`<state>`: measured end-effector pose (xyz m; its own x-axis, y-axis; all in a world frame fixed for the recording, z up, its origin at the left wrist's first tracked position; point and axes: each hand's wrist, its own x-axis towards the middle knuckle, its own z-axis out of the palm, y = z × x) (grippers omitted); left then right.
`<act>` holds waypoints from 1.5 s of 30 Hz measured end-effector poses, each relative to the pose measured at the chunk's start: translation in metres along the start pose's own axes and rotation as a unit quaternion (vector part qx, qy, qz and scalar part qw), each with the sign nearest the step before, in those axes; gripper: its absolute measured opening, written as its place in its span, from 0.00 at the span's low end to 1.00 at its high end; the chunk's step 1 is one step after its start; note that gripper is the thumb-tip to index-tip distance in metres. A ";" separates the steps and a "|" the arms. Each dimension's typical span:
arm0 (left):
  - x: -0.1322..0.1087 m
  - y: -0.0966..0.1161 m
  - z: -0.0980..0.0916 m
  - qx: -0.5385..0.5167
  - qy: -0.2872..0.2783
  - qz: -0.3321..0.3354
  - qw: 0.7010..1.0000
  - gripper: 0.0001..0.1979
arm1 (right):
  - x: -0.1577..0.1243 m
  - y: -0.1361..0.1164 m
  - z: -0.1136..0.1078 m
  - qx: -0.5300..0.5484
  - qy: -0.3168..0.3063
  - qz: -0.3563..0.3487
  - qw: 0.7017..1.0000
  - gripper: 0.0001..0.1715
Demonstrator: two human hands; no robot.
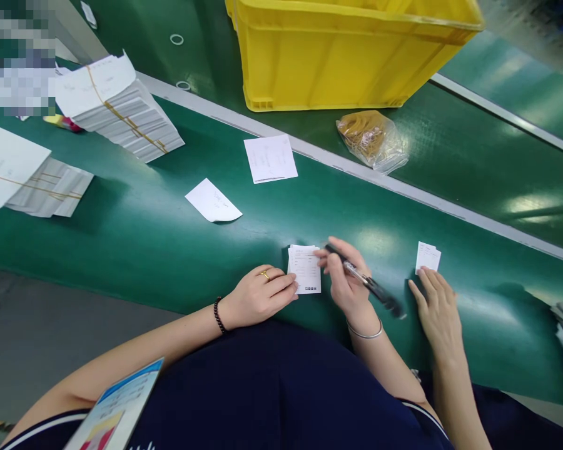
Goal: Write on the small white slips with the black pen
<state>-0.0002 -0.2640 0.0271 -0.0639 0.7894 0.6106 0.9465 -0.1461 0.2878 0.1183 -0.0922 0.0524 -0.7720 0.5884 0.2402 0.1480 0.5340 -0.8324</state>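
The small pile of printed slips [306, 272] lies between the person's two hands, flat on the green tabletop [141, 250], its longer side running away from the body and its row of small dark marks on the near edge. The left hand [260, 295] is the nearer, its fingers close together and laid over the pile's left edge; whether the thumb pinches from below cannot be told. The right hand [349, 281] has its fingers closed around a dark pen [378, 292], slanting from the fingertips back over the wrist toward the lower right. These fingertips hover at the pile's upper right corner, slightly blurred, so contact there is uncertain. To the right of the pen, well apart from the pile, a co-worker's hand [438, 312] rests its fingertips at the near edge of other slips [426, 257]. Beyond the left fingers, a loose sheet [213, 203] lies slantwise with one corner curling, and a folded sheet [271, 159] lies farther out. Well to their left stand two banded bundles, a far bundle [141, 115] and a near bundle [51, 187]. Past a pale rail [206, 112], ahead of both hands, sit a yellow crate [328, 69] and a clear bag of rubber bands [373, 137].
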 end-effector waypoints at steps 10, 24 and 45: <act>-0.001 0.000 0.002 -0.011 0.007 0.005 1.000 0.06 | 0.001 0.001 -0.005 -0.133 0.047 -0.057 0.988 0.06; -0.002 0.000 0.003 -0.006 0.011 0.012 1.000 0.05 | 0.018 0.009 -0.001 0.237 -0.002 0.222 0.946 0.25; -0.001 0.001 0.003 -0.005 0.031 0.015 0.999 0.06 | 0.020 0.081 -0.113 0.030 0.302 0.167 0.938 0.23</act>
<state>0.0018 -0.2629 0.0245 -0.0546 0.7462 0.6635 0.9452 -0.1755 0.2752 0.1848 0.0313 0.0465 -0.1952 0.9630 0.1856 0.2709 0.2349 -0.9335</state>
